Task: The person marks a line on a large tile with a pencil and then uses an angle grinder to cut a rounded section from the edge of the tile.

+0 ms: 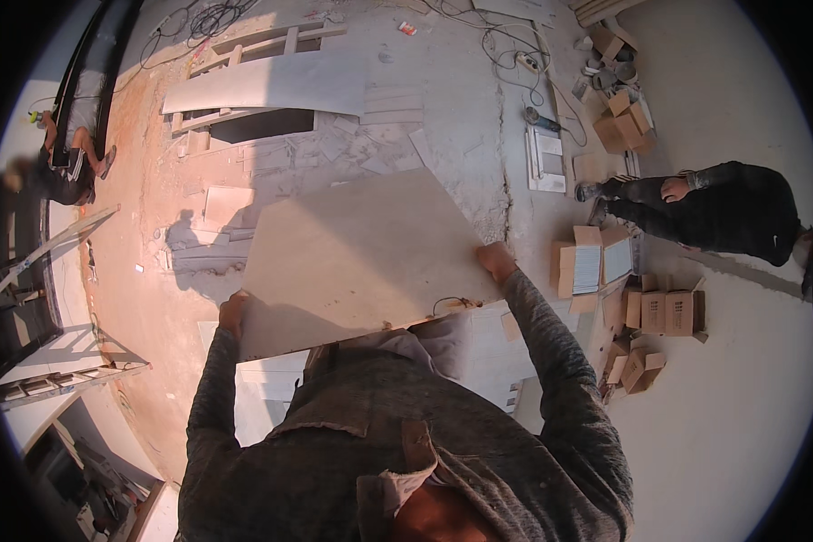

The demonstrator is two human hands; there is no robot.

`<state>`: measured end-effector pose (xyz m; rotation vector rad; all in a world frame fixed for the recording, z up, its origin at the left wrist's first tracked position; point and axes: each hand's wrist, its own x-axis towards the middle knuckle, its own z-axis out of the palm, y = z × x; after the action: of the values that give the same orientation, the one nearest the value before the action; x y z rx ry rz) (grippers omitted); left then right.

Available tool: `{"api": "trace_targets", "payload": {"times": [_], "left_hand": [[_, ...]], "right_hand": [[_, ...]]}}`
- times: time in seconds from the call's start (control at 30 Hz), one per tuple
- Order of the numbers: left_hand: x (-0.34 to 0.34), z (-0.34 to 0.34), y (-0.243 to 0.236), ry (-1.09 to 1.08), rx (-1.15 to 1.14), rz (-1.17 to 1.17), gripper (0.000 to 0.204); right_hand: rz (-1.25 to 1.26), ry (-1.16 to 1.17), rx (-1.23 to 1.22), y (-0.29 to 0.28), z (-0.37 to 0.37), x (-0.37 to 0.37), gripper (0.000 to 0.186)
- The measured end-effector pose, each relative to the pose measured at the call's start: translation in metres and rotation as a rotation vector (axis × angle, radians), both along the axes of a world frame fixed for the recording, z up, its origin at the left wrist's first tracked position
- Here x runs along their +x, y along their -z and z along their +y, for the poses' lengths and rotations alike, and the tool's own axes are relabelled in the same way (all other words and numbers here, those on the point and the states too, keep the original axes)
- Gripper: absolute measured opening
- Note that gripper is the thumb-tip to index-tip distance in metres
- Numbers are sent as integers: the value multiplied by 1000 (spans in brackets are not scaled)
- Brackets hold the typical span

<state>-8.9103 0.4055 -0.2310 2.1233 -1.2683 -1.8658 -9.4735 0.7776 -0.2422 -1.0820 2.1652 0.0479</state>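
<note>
A large flat beige tile (370, 253) is held out in front of my body, tilted, with its near edge close to my waist. My left hand (232, 313) grips its left edge near the lower corner. On the opposite side my right hand (495, 262) is closed round the right edge. Most of the fingers on both hands are hidden behind the tile. A short dark wire-like piece (452, 303) shows at the near edge, and small dark marks dot the surface there.
A pale board (266, 83) lies across a wooden frame ahead. An angle grinder (540, 119) lies beside stacked pale pieces (547, 163). Cardboard boxes (667, 312) line the right wall. One person (723, 203) stands at right; another (63, 172) crouches at left near a ladder (72, 381).
</note>
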Motion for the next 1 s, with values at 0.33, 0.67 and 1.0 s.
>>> {"api": "trace_targets", "payload": {"times": [0.33, 0.67, 1.0], "left_hand": [[-109, 180, 31, -378, -28, -31, 48], [-113, 335, 223, -681, -141, -275, 50], [-163, 344, 458, -886, -371, -319, 38]], "right_hand": [[165, -570, -85, 119, 2, -183, 37], [-132, -86, -147, 243, -103, -212, 37], [-330, -42, -357, 473, -189, -193, 37]]}}
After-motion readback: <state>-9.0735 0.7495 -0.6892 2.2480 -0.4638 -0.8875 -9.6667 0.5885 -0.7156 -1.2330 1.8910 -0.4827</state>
